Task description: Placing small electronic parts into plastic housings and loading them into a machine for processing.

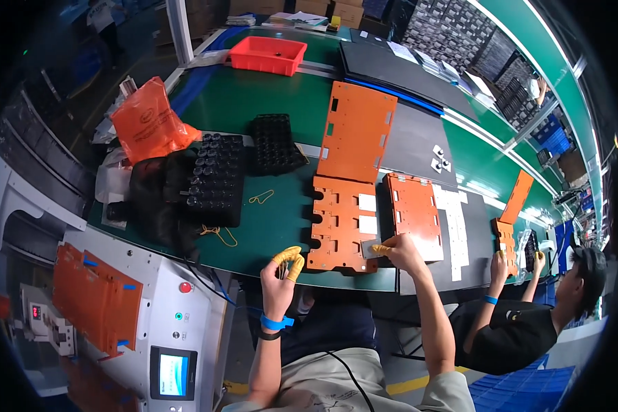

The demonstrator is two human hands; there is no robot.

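Note:
My right hand (pixel 402 253), with yellow finger covers, pinches a small flat grey piece (pixel 369 248) at the near right corner of an orange slotted fixture (pixel 333 223). The fixture lies on the green bench, its orange lid (pixel 357 130) swung open to the far side. Two white rectangular pieces (pixel 367 202) sit along its right side. Left of the fixture, near the bench edge, my left hand (pixel 279 285) is raised, its yellow-covered fingers curled together; whatever may be between them I cannot make out.
A closed orange fixture (pixel 414 209) and white strips (pixel 453 230) lie to the right. Black trays (pixel 216 178) of round parts, yellow bands (pixel 261 197) and an orange bag (pixel 151 120) are left. A red bin (pixel 268 55) stands behind. A co-worker (pixel 529 323) works at far right.

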